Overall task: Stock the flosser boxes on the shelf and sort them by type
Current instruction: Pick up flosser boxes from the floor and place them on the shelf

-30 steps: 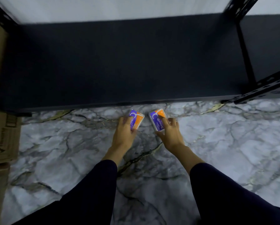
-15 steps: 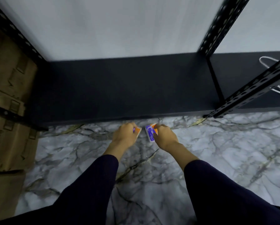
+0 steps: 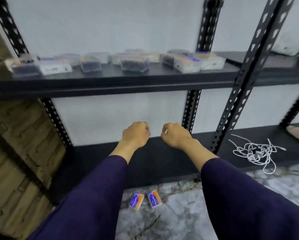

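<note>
Two purple-and-orange flosser boxes lie side by side on the marble floor, the left one [image 3: 136, 201] and the right one [image 3: 154, 198], just in front of the bottom shelf [image 3: 162, 160]. My left hand [image 3: 136, 134] and my right hand [image 3: 175, 135] hover above that shelf with fingers curled in and nothing held. Several clear flosser boxes [image 3: 135, 64] stand in loose groups on the upper shelf [image 3: 110, 84], blurred.
Black perforated uprights [image 3: 239, 87] frame the shelving. A tangled white cable [image 3: 256, 151] lies on the bottom shelf of the right bay. Stacked cardboard cartons [image 3: 15, 153] stand at the left. A white wall backs the shelves.
Both hands let go of the two boxes, which now lie on the floor, and rose above the bottom shelf. The view tilted up, revealing the upper shelf.
</note>
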Demonstrator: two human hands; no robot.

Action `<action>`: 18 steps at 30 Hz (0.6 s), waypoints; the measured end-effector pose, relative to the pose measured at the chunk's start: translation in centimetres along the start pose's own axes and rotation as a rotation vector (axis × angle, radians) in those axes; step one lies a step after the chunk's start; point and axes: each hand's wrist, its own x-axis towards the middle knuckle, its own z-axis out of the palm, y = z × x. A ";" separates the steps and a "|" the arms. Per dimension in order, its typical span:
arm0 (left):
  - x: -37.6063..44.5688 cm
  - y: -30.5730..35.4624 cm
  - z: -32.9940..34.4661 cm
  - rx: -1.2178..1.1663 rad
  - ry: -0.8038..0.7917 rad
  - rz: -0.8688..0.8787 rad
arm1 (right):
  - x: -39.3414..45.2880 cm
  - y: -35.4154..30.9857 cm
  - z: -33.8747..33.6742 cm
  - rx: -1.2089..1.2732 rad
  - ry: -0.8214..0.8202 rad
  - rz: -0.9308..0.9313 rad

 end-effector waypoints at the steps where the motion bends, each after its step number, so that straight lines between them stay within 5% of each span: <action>1: 0.1 1.1 -1.7 0.008 0.036 0.027 | -0.3 -0.5 -2.0 -0.004 0.034 -0.009; 10: 2.0 7.6 -13.3 -0.008 0.328 0.168 | -0.3 -3.0 -14.6 0.037 0.391 -0.084; 18: 7.6 6.1 -15.1 -0.086 0.477 0.211 | 5.1 -1.5 -16.7 0.062 0.639 -0.106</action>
